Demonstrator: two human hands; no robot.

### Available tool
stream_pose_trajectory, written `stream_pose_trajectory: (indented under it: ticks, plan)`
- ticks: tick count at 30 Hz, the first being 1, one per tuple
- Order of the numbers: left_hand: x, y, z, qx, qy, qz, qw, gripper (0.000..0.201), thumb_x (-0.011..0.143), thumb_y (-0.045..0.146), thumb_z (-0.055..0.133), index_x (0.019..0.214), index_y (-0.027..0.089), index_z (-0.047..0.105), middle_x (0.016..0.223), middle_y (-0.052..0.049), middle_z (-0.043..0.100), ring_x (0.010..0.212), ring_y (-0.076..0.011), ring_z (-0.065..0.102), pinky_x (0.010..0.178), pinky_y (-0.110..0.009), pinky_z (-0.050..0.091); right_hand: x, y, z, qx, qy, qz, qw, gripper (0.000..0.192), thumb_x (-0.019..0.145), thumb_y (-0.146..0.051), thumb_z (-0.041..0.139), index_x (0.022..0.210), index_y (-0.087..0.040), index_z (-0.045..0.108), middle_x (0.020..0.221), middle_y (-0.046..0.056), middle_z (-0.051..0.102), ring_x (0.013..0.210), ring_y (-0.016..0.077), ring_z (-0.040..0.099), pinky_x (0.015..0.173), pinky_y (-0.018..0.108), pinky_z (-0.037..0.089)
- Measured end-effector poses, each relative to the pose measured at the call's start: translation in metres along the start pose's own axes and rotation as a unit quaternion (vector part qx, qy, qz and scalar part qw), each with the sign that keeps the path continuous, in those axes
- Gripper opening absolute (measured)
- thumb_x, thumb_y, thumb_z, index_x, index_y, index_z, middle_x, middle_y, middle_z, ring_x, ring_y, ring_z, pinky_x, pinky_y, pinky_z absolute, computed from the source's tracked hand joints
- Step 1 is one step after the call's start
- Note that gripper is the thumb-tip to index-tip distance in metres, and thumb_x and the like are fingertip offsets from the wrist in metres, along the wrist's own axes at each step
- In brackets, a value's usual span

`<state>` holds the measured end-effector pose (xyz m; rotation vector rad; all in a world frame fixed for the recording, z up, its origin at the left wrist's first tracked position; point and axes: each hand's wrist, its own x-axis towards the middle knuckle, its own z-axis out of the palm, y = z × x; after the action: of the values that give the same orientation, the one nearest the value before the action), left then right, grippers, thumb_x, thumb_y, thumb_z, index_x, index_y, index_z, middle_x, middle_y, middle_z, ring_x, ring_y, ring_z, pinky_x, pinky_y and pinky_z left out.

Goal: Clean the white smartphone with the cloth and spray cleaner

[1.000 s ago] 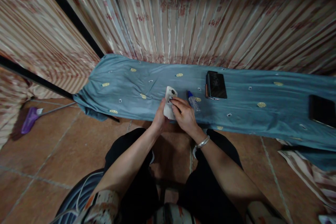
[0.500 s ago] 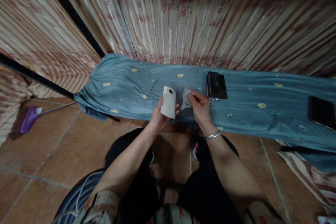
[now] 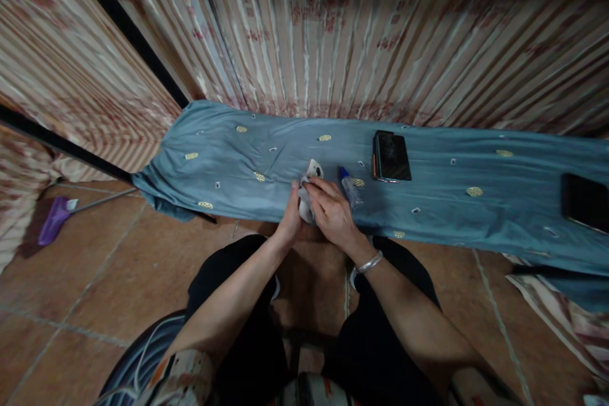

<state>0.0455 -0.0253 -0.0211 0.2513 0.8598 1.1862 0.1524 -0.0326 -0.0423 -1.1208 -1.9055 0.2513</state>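
Moved: our right hand (image 3: 333,216) came back w/ the little cloth (image 3: 303,181) onto the white phone (image 3: 309,189); half a sec ago it was off to the side.
Left hand (image 3: 291,219): grip shut round the phone, just over the counter (image 3: 266,158) edge.
Right hand: fingers pinch the cloth on it.
Do it well: we think hold steady, rub soft, small circles.
Near: small bottle (image 3: 349,186), black phone (image 3: 391,155).

White phone (image 3: 311,177) btwn both hands, over blue cloth (image 3: 451,203)

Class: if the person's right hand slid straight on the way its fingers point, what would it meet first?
The right hand points up-left onto the white phone held in the left hand; it already touches it.
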Motion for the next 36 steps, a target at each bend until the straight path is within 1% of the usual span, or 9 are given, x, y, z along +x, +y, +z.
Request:
stream_pose_trajectory:
  ticks: [2, 4, 8, 11, 17, 23, 29, 33, 36]
  plan:
    - [-0.003, -0.004, 0.000, 0.007, -0.026, 0.009, 1.000, 0.040, 0.100, 0.037, 0.050, 0.126, 0.013, 0.068, 0.118, -0.009, 0.076, 0.124, -0.0216, 0.066, 0.109, -0.032, 0.050, 0.003, 0.007, -0.003, -0.014, 0.007, 0.012, 1.000, 0.040, 0.100, -0.021, 0.042, 0.130, -0.018, 0.070, 0.133, 0.013, 0.069, 0.121, 0.0265, 0.065, 0.108, 0.045, 0.052]
    - [-0.005, -0.008, -0.002, 0.032, -0.043, 0.018, 0.998, 0.038, 0.098, 0.033, 0.053, 0.125, 0.012, 0.069, 0.120, -0.009, 0.076, 0.124, -0.0213, 0.066, 0.110, -0.031, 0.048, 0.005, 0.012, -0.005, -0.021, 0.008, 0.026, 0.999, 0.042, 0.100, -0.022, 0.041, 0.133, -0.020, 0.068, 0.138, 0.012, 0.067, 0.127, 0.0264, 0.062, 0.111, 0.047, 0.049]
    - [-0.002, -0.012, -0.011, 0.098, -0.050, 0.010, 0.994, 0.029, 0.094, 0.031, 0.061, 0.112, 0.012, 0.074, 0.102, -0.008, 0.079, 0.108, -0.0236, 0.072, 0.098, -0.032, 0.055, 0.007, 0.019, -0.009, -0.011, 0.006, 0.060, 0.998, 0.047, 0.098, -0.021, 0.041, 0.141, -0.022, 0.062, 0.148, 0.011, 0.060, 0.134, 0.0274, 0.057, 0.117, 0.051, 0.042]
    - [-0.001, -0.013, -0.015, 0.125, -0.052, -0.006, 0.991, 0.031, 0.092, 0.035, 0.064, 0.108, 0.011, 0.075, 0.089, -0.009, 0.078, 0.092, -0.0241, 0.074, 0.087, -0.033, 0.059, 0.008, 0.025, -0.011, 0.000, 0.008, 0.079, 0.997, 0.050, 0.097, -0.020, 0.040, 0.143, -0.022, 0.060, 0.150, 0.010, 0.058, 0.135, 0.0281, 0.055, 0.119, 0.053, 0.040]
    - [-0.006, -0.007, -0.013, 0.120, -0.052, -0.026, 0.991, 0.028, 0.092, 0.033, 0.062, 0.106, 0.012, 0.074, 0.078, -0.005, 0.076, 0.069, -0.0172, 0.070, 0.075, -0.031, 0.060, 0.012, 0.035, -0.012, -0.020, 0.028, 0.089, 0.995, 0.048, 0.099, -0.023, 0.039, 0.143, -0.024, 0.059, 0.148, 0.009, 0.061, 0.135, 0.0259, 0.055, 0.118, 0.052, 0.040]
    - [-0.010, 0.005, -0.004, 0.066, -0.045, -0.022, 0.997, 0.029, 0.096, 0.031, 0.051, 0.106, 0.013, 0.072, 0.089, -0.008, 0.079, 0.093, -0.0228, 0.075, 0.091, -0.037, 0.059, 0.011, 0.038, -0.007, -0.017, 0.021, 0.108, 0.994, 0.047, 0.098, -0.024, 0.041, 0.141, -0.019, 0.060, 0.146, 0.013, 0.062, 0.135, 0.0266, 0.056, 0.118, 0.052, 0.040]
    - [-0.008, 0.012, 0.001, 0.022, -0.031, 0.008, 0.999, 0.027, 0.091, 0.028, 0.056, 0.104, 0.010, 0.071, 0.093, -0.011, 0.079, 0.110, -0.0266, 0.072, 0.102, -0.036, 0.053, 0.006, 0.031, 0.000, 0.006, 0.007, 0.113, 0.994, 0.046, 0.098, -0.024, 0.043, 0.139, -0.022, 0.062, 0.145, 0.011, 0.063, 0.132, 0.0273, 0.058, 0.119, 0.053, 0.040]
    - [-0.003, 0.015, -0.001, 0.006, -0.023, 0.021, 0.999, 0.026, 0.092, 0.027, 0.053, 0.098, 0.010, 0.072, 0.088, -0.010, 0.079, 0.109, -0.0250, 0.072, 0.102, -0.033, 0.052, 0.002, 0.022, 0.003, 0.025, -0.006, 0.100, 0.995, 0.045, 0.098, -0.024, 0.043, 0.138, -0.021, 0.064, 0.145, 0.011, 0.063, 0.132, 0.0277, 0.059, 0.117, 0.052, 0.042]
    - [0.002, 0.017, -0.005, -0.003, -0.009, 0.022, 1.000, 0.027, 0.091, 0.028, 0.055, 0.104, 0.012, 0.073, 0.084, -0.007, 0.078, 0.099, -0.0222, 0.074, 0.098, -0.030, 0.053, -0.001, 0.017, 0.004, 0.036, -0.015, 0.089, 0.995, 0.046, 0.099, -0.023, 0.042, 0.140, -0.024, 0.063, 0.145, 0.010, 0.063, 0.132, 0.0268, 0.058, 0.117, 0.052, 0.042]
